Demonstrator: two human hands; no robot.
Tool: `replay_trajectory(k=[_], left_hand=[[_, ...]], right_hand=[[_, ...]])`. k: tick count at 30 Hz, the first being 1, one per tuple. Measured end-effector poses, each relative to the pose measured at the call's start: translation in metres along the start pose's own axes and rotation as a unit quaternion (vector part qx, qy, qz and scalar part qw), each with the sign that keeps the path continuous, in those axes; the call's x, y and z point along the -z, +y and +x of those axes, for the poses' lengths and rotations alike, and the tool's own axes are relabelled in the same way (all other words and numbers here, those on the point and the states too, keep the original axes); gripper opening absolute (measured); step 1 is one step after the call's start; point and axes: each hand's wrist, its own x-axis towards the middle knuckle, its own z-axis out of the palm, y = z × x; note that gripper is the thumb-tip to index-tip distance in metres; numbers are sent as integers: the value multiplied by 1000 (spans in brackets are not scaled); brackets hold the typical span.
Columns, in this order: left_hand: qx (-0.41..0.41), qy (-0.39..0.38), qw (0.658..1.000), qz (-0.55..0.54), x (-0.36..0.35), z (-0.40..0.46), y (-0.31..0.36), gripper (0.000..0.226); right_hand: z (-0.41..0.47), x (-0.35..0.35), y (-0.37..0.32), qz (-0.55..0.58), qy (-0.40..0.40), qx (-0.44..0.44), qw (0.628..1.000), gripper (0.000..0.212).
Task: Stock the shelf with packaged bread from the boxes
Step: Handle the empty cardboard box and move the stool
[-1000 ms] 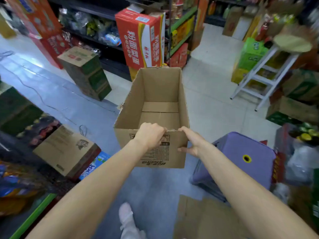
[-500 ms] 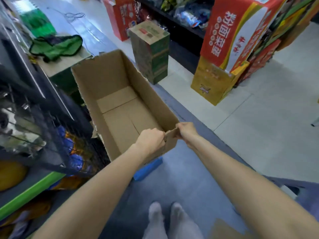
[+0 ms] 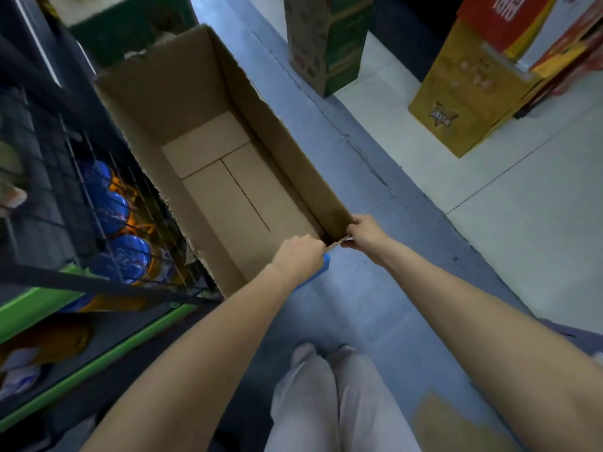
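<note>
I hold an empty cardboard box [image 3: 228, 177] by its near corner, my left hand [image 3: 301, 259] and right hand [image 3: 367, 234] both pinched on the edge, close together. Nothing is left inside it, so this box looks finished. Blue-wrapped packets [image 3: 112, 207] sit behind the wire shelf [image 3: 81, 282] on my left. Other boxes [image 3: 326, 40] stand across the aisle, perhaps still to unpack.
</note>
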Motion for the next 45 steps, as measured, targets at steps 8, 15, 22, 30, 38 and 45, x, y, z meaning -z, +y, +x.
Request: replay_trajectory(k=[8, 15, 22, 30, 38, 45], left_hand=[[-8, 3, 1000, -3, -13, -16, 1, 30], [25, 41, 999, 16, -13, -1, -24, 28], [58, 48, 993, -96, 2, -12, -8, 28], [-5, 107, 987, -119, 93, -25, 94, 31], [-200, 39, 971, -125, 149, -64, 344, 28], [-366, 42, 929, -40, 113, -143, 606, 28]], right_hand=[[-12, -13, 15, -51, 3, 8, 999, 37], [1, -27, 4, 28, -28, 40, 998, 28], [-25, -13, -2, 55, 8, 5, 998, 36], [-134, 101, -1, 129, 151, 1, 980, 27], [-297, 271, 103, 169, 368, -33, 914, 28], [-461, 404, 256, 111, 522, -130, 836, 33]])
